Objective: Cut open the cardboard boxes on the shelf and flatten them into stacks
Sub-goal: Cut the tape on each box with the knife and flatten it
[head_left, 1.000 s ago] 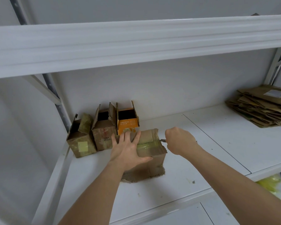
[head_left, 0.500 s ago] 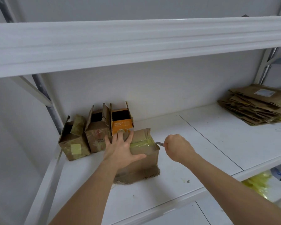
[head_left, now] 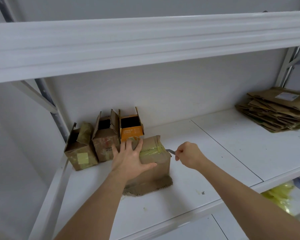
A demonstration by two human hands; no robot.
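A brown cardboard box [head_left: 158, 168], taped shut with yellowish tape, stands on the white shelf [head_left: 215, 153]. My left hand [head_left: 130, 158] lies flat on its top, fingers spread and thumb along the front edge. My right hand [head_left: 189, 155] grips a small knife [head_left: 171, 151], whose blade tip touches the tape at the box's right top edge. Behind the box stand three opened boxes: a brown one [head_left: 80, 151] at the left, a brown one [head_left: 106, 141] in the middle and an orange one [head_left: 131, 127].
A stack of flattened cardboard [head_left: 275, 110] lies at the shelf's far right. An upper shelf beam [head_left: 145, 44] hangs overhead. A torn cardboard flap [head_left: 151, 187] spreads under the taped box. Yellow plastic [head_left: 279, 196] shows on the lower level.
My right hand with the knife has drawn back along the tape to the box's right edge. The left hand stays pressed on the box top.
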